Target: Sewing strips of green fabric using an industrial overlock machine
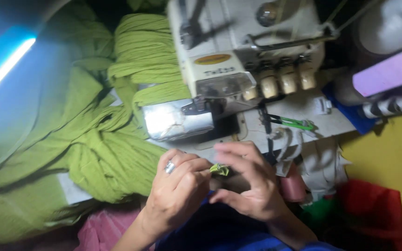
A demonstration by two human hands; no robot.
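Both hands meet just below the overlock machine (238,60): the left hand (177,190) and right hand (252,186) pinch a small green scrap (219,169) between their fingertips, its length running crosswise, green fabric (94,148) heaped to the left.

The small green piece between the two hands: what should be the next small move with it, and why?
Probably carry the small green piece forward to the sewing machine. Both the left hand and the right hand pinch it at the fingertips, just in front of the machine. More green cloth already lies heaped to the left of the machine. The picture is blurred, so this is only a guess.
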